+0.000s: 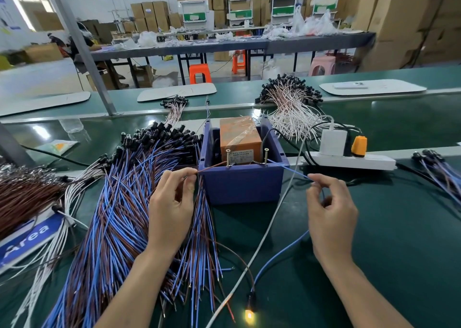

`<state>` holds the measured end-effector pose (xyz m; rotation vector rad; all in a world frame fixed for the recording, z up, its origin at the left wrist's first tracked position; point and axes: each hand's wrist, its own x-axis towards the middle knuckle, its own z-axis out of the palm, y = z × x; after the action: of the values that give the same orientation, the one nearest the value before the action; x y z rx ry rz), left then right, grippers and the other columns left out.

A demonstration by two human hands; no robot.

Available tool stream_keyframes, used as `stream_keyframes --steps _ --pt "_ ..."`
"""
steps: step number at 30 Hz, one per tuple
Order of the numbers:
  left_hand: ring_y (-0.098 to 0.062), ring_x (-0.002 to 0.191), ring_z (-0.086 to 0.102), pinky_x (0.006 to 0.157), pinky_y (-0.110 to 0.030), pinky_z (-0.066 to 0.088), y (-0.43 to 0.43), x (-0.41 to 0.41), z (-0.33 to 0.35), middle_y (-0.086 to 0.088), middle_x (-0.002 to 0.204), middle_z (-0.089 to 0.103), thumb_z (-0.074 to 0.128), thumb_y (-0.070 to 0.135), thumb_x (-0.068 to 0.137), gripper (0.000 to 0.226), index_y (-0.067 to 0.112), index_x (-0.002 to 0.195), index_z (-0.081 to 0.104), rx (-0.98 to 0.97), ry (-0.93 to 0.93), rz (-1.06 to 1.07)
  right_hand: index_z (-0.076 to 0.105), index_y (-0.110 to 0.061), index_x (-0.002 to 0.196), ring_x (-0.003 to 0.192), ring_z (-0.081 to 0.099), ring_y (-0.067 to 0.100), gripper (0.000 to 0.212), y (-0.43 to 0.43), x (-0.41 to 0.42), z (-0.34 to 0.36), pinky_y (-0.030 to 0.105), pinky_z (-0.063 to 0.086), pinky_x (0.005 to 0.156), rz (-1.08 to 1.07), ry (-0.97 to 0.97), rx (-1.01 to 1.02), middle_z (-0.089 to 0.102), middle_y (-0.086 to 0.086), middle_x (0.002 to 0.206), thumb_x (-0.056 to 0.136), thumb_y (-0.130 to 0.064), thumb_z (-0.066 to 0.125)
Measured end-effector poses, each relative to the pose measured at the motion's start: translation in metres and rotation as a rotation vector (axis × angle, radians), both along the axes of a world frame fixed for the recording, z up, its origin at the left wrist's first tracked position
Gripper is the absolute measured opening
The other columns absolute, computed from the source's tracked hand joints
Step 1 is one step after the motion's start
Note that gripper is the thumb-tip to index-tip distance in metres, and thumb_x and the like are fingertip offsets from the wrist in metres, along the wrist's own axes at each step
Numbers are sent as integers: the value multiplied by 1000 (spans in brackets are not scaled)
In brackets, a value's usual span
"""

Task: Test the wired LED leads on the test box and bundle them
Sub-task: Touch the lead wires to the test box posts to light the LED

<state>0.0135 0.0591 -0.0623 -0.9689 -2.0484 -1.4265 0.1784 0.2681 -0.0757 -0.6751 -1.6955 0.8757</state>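
I'm watching the left hand point(172, 210) pinching the brown lead point(212, 167) onto the left screw point(228, 158) of the test box point(242, 185), the right hand point(329, 215) pinching the blue lead point(287, 169) onto the right screw point(266, 156) (the LED point(249, 315) is glowing between the forearms).

hands point(172, 208) pinching leads point(212, 168), LED point(249, 315) lit

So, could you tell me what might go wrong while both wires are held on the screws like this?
1. The left hand and right hand pinch the brown wire and blue wire close to the bare screws, which seem live since the lamp glows; a fingertip could slip onto metal.
2. The white cable crosses this lead's loop, so pulling it away may snag.
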Motion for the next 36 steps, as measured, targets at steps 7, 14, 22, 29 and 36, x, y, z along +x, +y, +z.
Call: stream_keyframes --steps 7,14,22,29,36 --pt "-3 82 58 71 -8 44 0 2 2 14 98 60 57 22 100 16 21 113 66 6 -16 -5 69 -24 106 65 50 16 21 0 1 0 27 42 57 29 10 1 60 -6 93 95 -8 61" --pt "-3 83 58 71 -9 44 0 1 1 13 97 61 58 23 100 17 18 113 67 -4 -13 5 68 -27 106 61 49 12 21 -1 1 0 20 40 53 33 25 7 59 -10 93 95 -11 59" --pt "4 87 57 78 -8 43 0 0 0 16 98 59 58 22 101 15 19 114 67 -14 -4 12 68 -24 107 61 48 11 20 -1 1 1 14 37 54 23 5 14 60 -6 95 96 -10 59" --pt "4 86 56 77 -6 41 2 2 2 10 98 59 57 22 102 17 18 114 67 -18 15 15 68 -20 108 62 49 7 18 -1 3 3 12 38 56 29 -3 5 61 -3 98 97 -9 59" --pt "-4 81 57 72 -10 43 1 1 1 12 94 58 57 24 103 13 25 113 65 -14 12 11 68 -23 108 61 49 10 19 -1 2 3 17 40 56 13 2 -8 63 -4 99 98 -12 58"
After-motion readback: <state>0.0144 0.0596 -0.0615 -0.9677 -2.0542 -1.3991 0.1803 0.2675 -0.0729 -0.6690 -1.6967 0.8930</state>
